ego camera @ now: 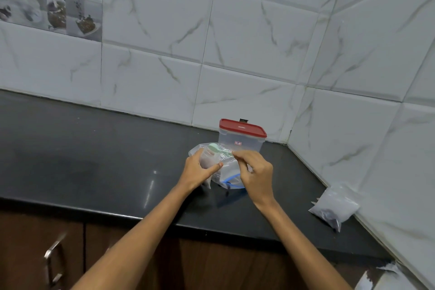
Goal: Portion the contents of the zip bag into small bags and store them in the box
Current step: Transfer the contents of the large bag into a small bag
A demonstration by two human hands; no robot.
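Left hand (200, 169) grips a small clear bag (207, 156), fingers curled round it, thumb across the front; dark contents sit low in the bag. Right hand (255, 173) pinches the handle of a pale green spoon (217, 148), whose bowl sits at the small bag's mouth. Directly beneath both hands lies the zip bag (227, 173), blue seal toward the person, on the black counter (94, 160). Just behind it stands the clear box (241, 141), red lid on; interior contents cannot be made out. Well apart, at the right wall, lies a packet of clear bags (334, 205) with something dark at its lower end.
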